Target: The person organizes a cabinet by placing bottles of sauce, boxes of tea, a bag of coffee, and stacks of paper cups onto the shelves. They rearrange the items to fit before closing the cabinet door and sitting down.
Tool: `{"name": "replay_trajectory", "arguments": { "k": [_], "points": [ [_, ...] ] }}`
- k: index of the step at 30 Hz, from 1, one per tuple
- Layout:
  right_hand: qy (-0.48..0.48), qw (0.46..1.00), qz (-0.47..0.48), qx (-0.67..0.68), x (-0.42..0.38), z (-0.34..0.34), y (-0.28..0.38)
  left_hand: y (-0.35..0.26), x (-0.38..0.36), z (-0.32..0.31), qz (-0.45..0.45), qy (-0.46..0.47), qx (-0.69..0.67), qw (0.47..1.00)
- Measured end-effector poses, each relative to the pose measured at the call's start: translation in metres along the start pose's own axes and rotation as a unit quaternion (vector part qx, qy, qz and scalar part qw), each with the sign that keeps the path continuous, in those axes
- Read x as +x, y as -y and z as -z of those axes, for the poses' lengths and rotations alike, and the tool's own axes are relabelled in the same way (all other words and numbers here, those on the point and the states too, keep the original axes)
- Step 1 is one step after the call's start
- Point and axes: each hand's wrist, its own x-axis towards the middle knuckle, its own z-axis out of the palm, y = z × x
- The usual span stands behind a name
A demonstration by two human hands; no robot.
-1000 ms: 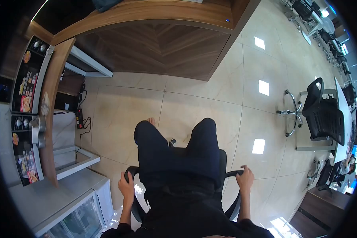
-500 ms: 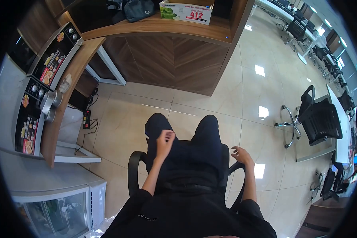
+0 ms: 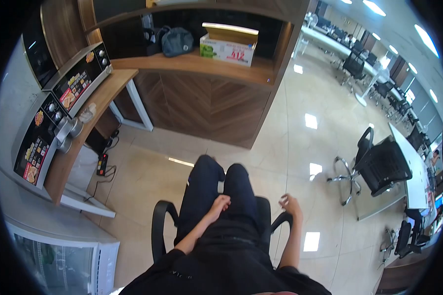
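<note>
Over my lap, my left hand point(image 3: 220, 204) hangs close above the dark trousers point(image 3: 199, 196) with its fingers curled in, and nothing shows in it. To the right, my right hand point(image 3: 291, 205) is held up by the chair's right armrest point(image 3: 282, 219), fingers loosely bent and apart, holding nothing. I sit in a black chair, whose left armrest point(image 3: 158, 223) stands beside my left thigh.
Two microwave ovens point(image 3: 73, 88) and metal tins point(image 3: 66, 130) stand on a wooden shelf at left, above a power strip point(image 3: 102, 164). Ahead, a wooden counter point(image 3: 182, 68) bears a bag point(image 3: 177, 42) and a carton point(image 3: 226, 50). An office chair point(image 3: 384, 164) stands right by a desk point(image 3: 411, 169).
My head view has tilted up, so the counter and carton sit lower in view. My left hand has shifted right across my lap. My right hand stays near the armrest.
</note>
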Motion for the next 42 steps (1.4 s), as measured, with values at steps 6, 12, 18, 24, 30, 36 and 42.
{"name": "replay_trajectory", "arguments": {
  "k": [6, 12, 18, 24, 30, 36, 42],
  "points": [
    [0.130, 0.991, 0.015, -0.032, 0.039, -0.045, -0.008, 0.021, 0.021, -0.018, -0.059, 0.023, 0.134, 0.989],
    [0.183, 0.983, 0.024, 0.009, 0.007, -0.009, -0.033, 0.002, 0.019, -0.021, -0.020, 0.103, 0.191, 0.976],
    [0.008, 0.987, -0.113, -0.116, -0.027, -0.006, -0.090, 0.003, 0.022, -0.024, -0.021, 0.092, 0.221, 0.971],
    [0.167, 0.973, -0.072, 0.139, -0.026, 0.013, -0.067, -0.007, 0.022, -0.029, -0.010, 0.112, 0.208, 0.972],
    [0.150, 0.960, -0.067, 0.228, -0.019, 0.009, -0.074, 0.000, 0.028, -0.015, -0.018, 0.096, 0.197, 0.976],
    [0.157, 0.955, -0.062, 0.242, -0.012, 0.014, -0.070, -0.004, 0.022, -0.016, -0.037, 0.080, 0.217, 0.972],
    [0.121, 0.952, -0.083, 0.269, -0.017, 0.013, -0.072, -0.005, 0.024, -0.010, -0.036, 0.082, 0.213, 0.973]
  ]
}}
